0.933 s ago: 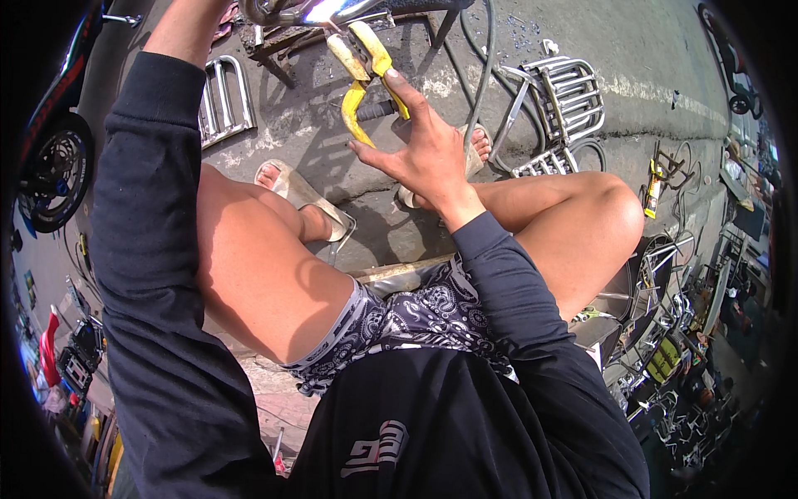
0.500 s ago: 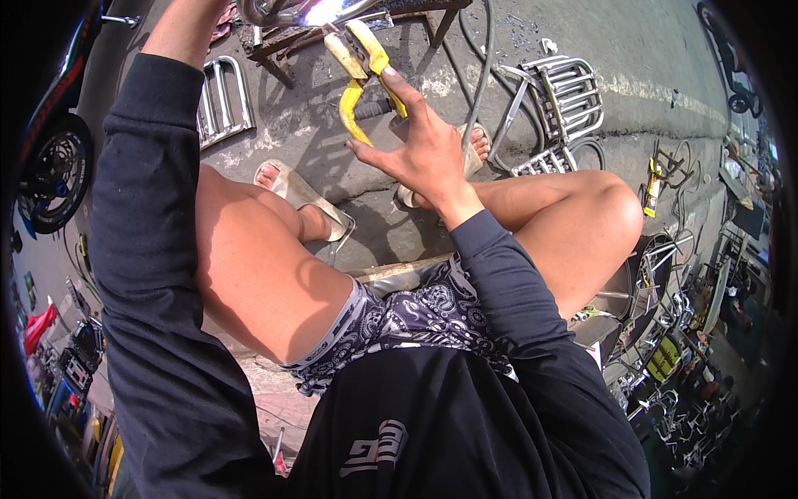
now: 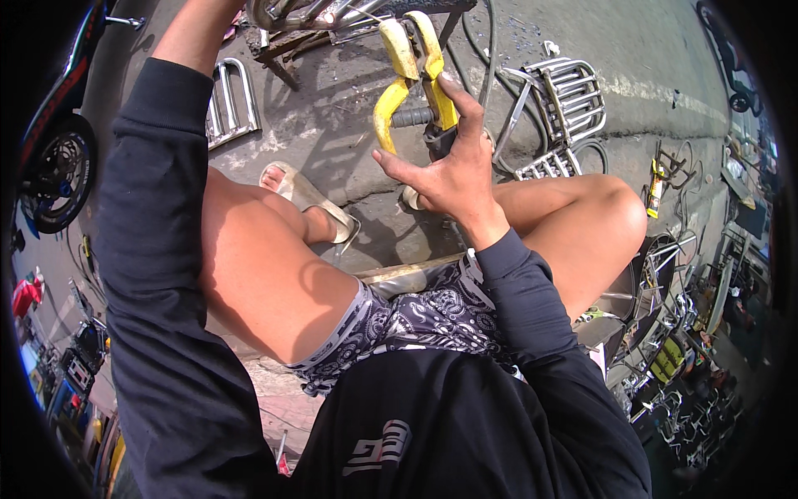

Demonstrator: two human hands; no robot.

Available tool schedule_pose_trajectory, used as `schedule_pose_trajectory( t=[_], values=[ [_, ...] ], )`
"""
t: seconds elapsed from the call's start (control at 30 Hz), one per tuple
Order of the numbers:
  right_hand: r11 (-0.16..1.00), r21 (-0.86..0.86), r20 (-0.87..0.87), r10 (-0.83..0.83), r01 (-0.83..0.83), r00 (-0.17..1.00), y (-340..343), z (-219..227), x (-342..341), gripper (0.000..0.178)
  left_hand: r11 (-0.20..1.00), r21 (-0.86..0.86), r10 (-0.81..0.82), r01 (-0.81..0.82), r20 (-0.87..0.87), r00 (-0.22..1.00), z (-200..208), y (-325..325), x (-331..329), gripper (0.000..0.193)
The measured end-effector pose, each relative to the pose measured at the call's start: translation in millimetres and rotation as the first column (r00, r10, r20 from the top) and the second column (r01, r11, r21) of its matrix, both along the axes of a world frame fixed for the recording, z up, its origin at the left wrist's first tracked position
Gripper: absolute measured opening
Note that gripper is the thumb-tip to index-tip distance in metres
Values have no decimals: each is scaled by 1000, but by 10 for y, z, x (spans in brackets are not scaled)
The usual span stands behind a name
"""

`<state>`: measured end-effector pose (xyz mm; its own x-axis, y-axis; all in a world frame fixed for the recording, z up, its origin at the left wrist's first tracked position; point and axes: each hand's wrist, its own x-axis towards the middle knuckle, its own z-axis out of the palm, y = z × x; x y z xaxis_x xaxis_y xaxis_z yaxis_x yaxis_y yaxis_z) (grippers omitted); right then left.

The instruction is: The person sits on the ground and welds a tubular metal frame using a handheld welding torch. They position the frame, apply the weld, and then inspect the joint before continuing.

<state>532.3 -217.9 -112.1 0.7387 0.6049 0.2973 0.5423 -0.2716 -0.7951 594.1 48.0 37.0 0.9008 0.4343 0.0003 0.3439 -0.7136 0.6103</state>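
Observation:
My right hand (image 3: 459, 173) is closed round a yellow welding electrode holder (image 3: 401, 51), thumb on one side and fingers on the other. From its jaws a thin electrode (image 3: 366, 13) points left. Left of the holder, bent shiny metal tubing (image 3: 283, 17) lies on a low, rusty metal stand (image 3: 283, 71) at the top edge. A small faint glow shows on the tubing. My left forearm (image 3: 199, 33) reaches up past the top edge beside this tubing, so my left hand is out of sight.
Slatted tubular racks lie on the floor, one on the left (image 3: 233, 104) and one on the right (image 3: 572, 98). A dark cable (image 3: 492, 50) runs beside the holder. A motorcycle wheel (image 3: 60, 175) stands far left. Metal parts (image 3: 665, 266) crowd the lower right.
The bright welding arc has died to a faint glow. My right hand and the electrode holder have moved right, away from the tubing. My left forearm has shifted slightly right.

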Motion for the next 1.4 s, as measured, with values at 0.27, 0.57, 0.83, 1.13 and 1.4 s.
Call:
schedule_pose_trajectory(
  t=[0.27, 0.57, 0.83, 1.13, 1.4],
  values=[
    [997, -14, 45, 74, -74, 996, 59, 61, -185, 110, 996, 88, -29, 33, -55, 998, 5, -123, 9, 16],
    [996, -61, 47, 60, -57, 997, 217, 60, -140, 108, 996, 31, -81, 84, -72, 994, 73, -245, -5, 19],
    [996, -61, 31, 60, -58, 998, 234, 80, -131, 106, 992, 90, -90, 94, -47, 995, 19, -286, -24, 16],
    [992, -96, 11, 78, -76, 997, 246, 103, -102, 107, 996, 30, -77, 81, -109, 991, 6, -307, -12, 13],
    [991, -112, -27, 76, -78, 997, 239, 125, -96, 107, 995, -30, -98, 96, -55, 994, -40, -283, -3, 13]
  ],
)
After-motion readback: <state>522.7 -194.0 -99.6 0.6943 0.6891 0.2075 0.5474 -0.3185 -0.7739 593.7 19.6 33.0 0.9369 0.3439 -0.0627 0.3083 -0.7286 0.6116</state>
